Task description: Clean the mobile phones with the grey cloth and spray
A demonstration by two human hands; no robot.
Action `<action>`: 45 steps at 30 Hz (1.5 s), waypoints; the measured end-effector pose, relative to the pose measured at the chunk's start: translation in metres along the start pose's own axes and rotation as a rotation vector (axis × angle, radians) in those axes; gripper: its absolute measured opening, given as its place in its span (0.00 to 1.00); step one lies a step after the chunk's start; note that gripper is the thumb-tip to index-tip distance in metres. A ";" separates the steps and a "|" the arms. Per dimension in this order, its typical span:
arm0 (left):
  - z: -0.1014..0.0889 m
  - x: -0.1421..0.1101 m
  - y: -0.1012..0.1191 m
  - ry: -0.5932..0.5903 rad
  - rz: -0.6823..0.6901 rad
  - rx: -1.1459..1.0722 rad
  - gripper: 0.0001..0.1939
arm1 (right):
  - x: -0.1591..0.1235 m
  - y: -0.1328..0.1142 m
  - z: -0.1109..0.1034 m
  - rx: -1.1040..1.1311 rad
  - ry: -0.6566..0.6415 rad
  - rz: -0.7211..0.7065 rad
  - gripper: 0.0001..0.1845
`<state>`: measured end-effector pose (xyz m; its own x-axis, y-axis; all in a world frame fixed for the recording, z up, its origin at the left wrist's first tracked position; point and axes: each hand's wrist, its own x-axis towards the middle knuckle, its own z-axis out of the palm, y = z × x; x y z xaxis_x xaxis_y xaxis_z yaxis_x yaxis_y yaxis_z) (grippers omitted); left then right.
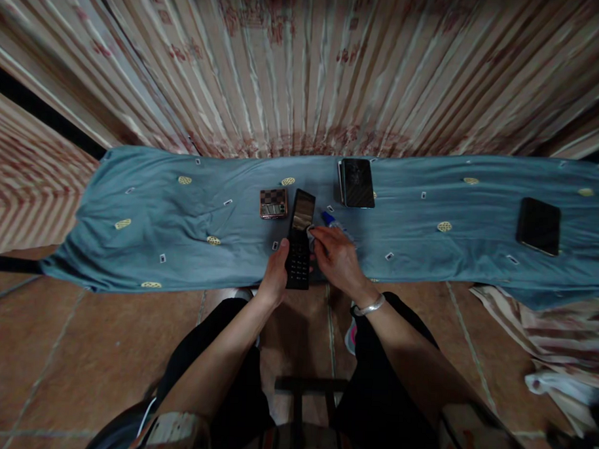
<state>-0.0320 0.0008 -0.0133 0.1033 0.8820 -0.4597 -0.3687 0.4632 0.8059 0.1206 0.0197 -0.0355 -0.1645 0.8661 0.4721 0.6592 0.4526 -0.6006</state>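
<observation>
An opened black flip phone (pixel 299 241) with a keypad lies lengthwise at the front of a table covered in blue cloth (pixel 181 246). My left hand (pixel 275 276) grips its lower left edge, thumb along the side. My right hand (pixel 336 258), a silver bangle on the wrist, presses a small pale cloth (pixel 311 233) against the phone just below its screen. Just beyond my right hand lies a small bottle with a blue cap (pixel 329 219).
A small closed phone with a checkered cover (pixel 273 202) lies left of the flip phone. A dark device on a stack (pixel 356 182) sits behind, and a black smartphone (pixel 538 225) at far right. Patterned curtains hang behind; striped cloth lies on the floor right.
</observation>
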 end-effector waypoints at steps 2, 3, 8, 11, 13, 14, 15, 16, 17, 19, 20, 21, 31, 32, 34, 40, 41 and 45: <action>-0.001 0.002 0.000 0.015 0.018 -0.002 0.37 | -0.001 -0.003 0.001 0.006 -0.021 -0.008 0.21; -0.002 0.002 0.000 0.021 0.030 -0.001 0.37 | -0.002 -0.004 0.002 0.006 -0.031 -0.015 0.21; -0.003 0.003 0.000 0.024 0.075 0.026 0.38 | -0.003 -0.006 0.002 -0.007 -0.051 -0.041 0.20; -0.004 0.003 0.000 0.031 0.090 0.086 0.37 | -0.002 -0.008 0.001 -0.012 -0.023 -0.043 0.20; -0.005 0.003 -0.001 0.041 0.117 0.148 0.36 | -0.002 -0.011 0.000 -0.006 -0.017 -0.057 0.19; -0.006 0.004 -0.001 0.043 0.140 0.183 0.36 | -0.002 -0.013 -0.001 0.001 -0.021 -0.066 0.18; -0.007 0.005 -0.003 0.044 0.170 0.216 0.36 | -0.002 -0.014 -0.001 0.008 -0.028 -0.073 0.18; -0.008 0.006 -0.004 0.044 0.204 0.244 0.35 | -0.003 -0.016 -0.001 0.012 -0.035 -0.078 0.18; -0.009 0.007 -0.006 0.043 0.233 0.266 0.35 | -0.003 -0.018 -0.001 0.015 -0.038 -0.079 0.18; -0.010 0.009 -0.009 0.037 0.268 0.292 0.34 | -0.004 -0.021 -0.001 0.023 -0.032 -0.079 0.19; -0.010 0.009 -0.011 0.035 0.275 0.299 0.33 | -0.004 -0.022 -0.001 0.030 -0.027 -0.077 0.19; -0.010 0.010 -0.011 0.033 0.276 0.306 0.32 | -0.004 -0.023 -0.001 0.037 -0.023 -0.076 0.19; -0.008 0.012 -0.007 0.046 0.227 0.318 0.34 | -0.004 -0.012 -0.001 0.009 -0.047 -0.027 0.18; -0.008 0.011 -0.007 0.046 0.209 0.315 0.35 | -0.004 -0.010 -0.001 0.005 -0.047 -0.012 0.18; -0.008 0.010 -0.007 0.034 0.176 0.308 0.37 | -0.003 -0.006 -0.003 0.014 -0.032 0.016 0.18; -0.005 0.005 -0.005 0.001 0.174 0.319 0.40 | -0.002 -0.005 -0.003 0.048 0.024 0.034 0.18; -0.005 0.005 -0.005 0.006 0.184 0.321 0.40 | -0.002 -0.006 -0.003 0.049 0.021 0.028 0.18; -0.003 0.004 -0.005 0.016 0.196 0.326 0.39 | -0.002 -0.012 -0.001 0.065 0.036 -0.011 0.17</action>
<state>-0.0330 0.0019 -0.0203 0.0443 0.9562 -0.2893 -0.0664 0.2917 0.9542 0.1133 0.0123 -0.0288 -0.1444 0.8534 0.5009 0.6084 0.4758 -0.6352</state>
